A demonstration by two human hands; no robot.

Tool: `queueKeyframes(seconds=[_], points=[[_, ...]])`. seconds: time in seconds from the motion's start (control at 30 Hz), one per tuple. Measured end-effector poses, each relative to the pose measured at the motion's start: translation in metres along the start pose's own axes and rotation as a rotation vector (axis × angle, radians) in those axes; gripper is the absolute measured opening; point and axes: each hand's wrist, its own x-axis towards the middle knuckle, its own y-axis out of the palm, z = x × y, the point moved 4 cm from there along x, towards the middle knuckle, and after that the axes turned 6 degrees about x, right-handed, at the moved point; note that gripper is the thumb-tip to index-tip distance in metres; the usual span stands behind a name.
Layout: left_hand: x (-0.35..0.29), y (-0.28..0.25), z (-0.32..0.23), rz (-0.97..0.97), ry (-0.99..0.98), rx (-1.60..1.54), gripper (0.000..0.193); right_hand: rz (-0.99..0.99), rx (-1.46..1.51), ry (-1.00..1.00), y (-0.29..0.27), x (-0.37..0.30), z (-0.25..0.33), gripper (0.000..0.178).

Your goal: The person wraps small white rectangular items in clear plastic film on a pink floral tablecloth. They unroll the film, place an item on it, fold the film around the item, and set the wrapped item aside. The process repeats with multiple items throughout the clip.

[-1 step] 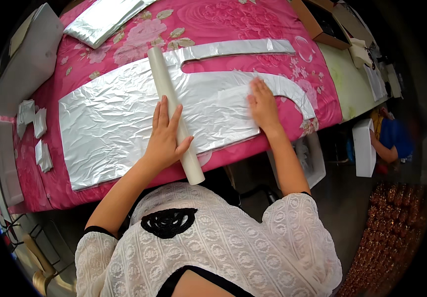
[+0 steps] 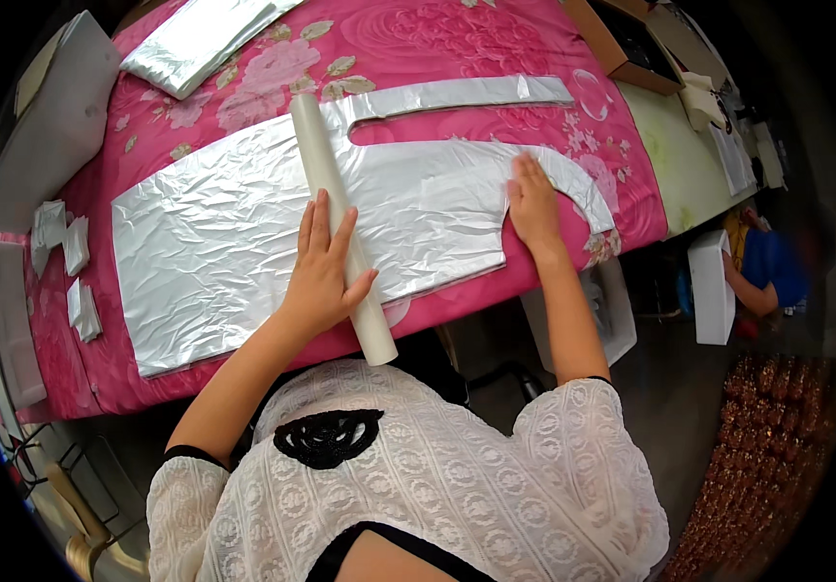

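Note:
A wrinkled silvery plastic sheet point(image 2: 214, 233), shaped like an apron with two strap-like arms on its right end, lies flat on a pink floral tablecloth point(image 2: 418, 48). Across it rests a long pale tube point(image 2: 317, 155), its near end jutting past the table's front edge. My left hand point(image 2: 324, 267) lies on the tube with fingers spread and thumb apart, pressing rather than wrapped round it. My right hand point(image 2: 536, 206) is flat, fingers stretched out, at the base of the sheet's curved near arm. Nothing shows in its grasp.
Another folded silvery stack point(image 2: 195, 44) lies at the far left. Small folded packets point(image 2: 81, 308) sit beside a white box point(image 2: 54, 126). A brown carton point(image 2: 627, 44) stands at the back right. Below the table edge is a white bin point(image 2: 607, 320). Another person's arm point(image 2: 753, 286) shows at right.
My right hand has slid rightward over the sheet, toward the curved arm. My left hand and the tube stay in place.

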Motion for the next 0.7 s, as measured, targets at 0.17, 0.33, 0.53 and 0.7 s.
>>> queueKeyframes(seconds=[0.17, 0.33, 0.53, 0.7], points=[[0.012, 0.007, -0.014, 0.020, 0.029, 0.032, 0.067, -0.199, -0.133, 0.275, -0.054, -0.031, -0.098, 0.033], [0.016, 0.007, -0.020, 0.031, 0.037, 0.053, 0.063, -0.306, -0.111, 0.370, -0.069, -0.031, -0.083, 0.018], [0.015, 0.005, -0.023, 0.013, 0.067, 0.063, 0.062, -0.424, -0.007, 0.129, -0.080, -0.013, -0.004, 0.013], [0.009, -0.004, -0.041, 0.006, -0.066, -0.732, 0.060, -0.058, 0.667, 0.109, -0.049, -0.020, 0.137, 0.014]])
